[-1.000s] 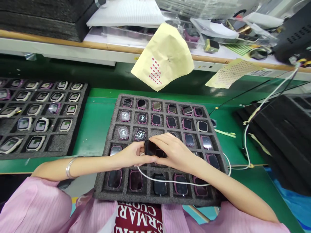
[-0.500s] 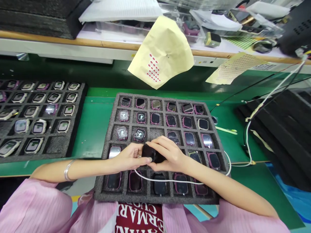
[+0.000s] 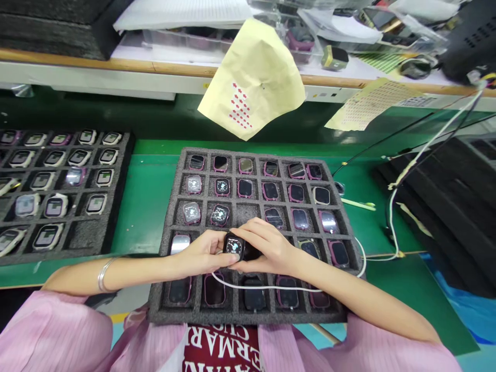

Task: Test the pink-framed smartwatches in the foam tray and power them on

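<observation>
The watch [image 3: 234,247] is over the tray [image 3: 248,316], pinched in a joint grip by the left hand [image 3: 205,250] and right hand [image 3: 271,248]. Its face is lit. Four lit watches [image 3: 219,214] sit at the tray's left side; most others in it look dark, so the work seems only partly done. The slot [image 3: 247,213] behind the hands shows its foam floor.

A strip of green bench [image 3: 149,191] separates the tray from the second tray [image 3: 116,204] to its left. A white cable [image 3: 267,287] crosses the tray's front and loops past its right edge, which could snag. Yellow paper [image 3: 256,88] hangs beyond the tray's rear edge.
</observation>
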A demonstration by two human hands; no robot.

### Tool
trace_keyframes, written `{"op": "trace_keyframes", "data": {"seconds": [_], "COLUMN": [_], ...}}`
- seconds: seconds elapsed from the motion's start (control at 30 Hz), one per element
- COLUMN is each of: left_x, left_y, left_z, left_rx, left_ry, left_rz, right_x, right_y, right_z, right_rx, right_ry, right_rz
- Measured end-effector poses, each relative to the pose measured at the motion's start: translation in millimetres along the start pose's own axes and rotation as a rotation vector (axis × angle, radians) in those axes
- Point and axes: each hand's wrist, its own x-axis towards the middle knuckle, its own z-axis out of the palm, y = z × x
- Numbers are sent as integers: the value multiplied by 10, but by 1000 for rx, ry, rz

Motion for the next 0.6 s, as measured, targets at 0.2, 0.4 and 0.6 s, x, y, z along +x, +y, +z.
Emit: {"op": "trace_keyframes", "data": {"seconds": [0.2,0.4,0.6], "left_x": [6,10,22], "left_y": [-41,-63,-115], "left_z": [-9,-13,-35], "left_rx": [3,20,42], "left_ry": [4,-4,4], "left_rz": [11,29,37], "right_x": [0,19,49], "right_y": [0,-13,-27], "right_z": [1,-32,-95], "right_rx": [6,3,-73], "right_ry": [-9,-38,-88], "right_rz": [-6,18,43]}}
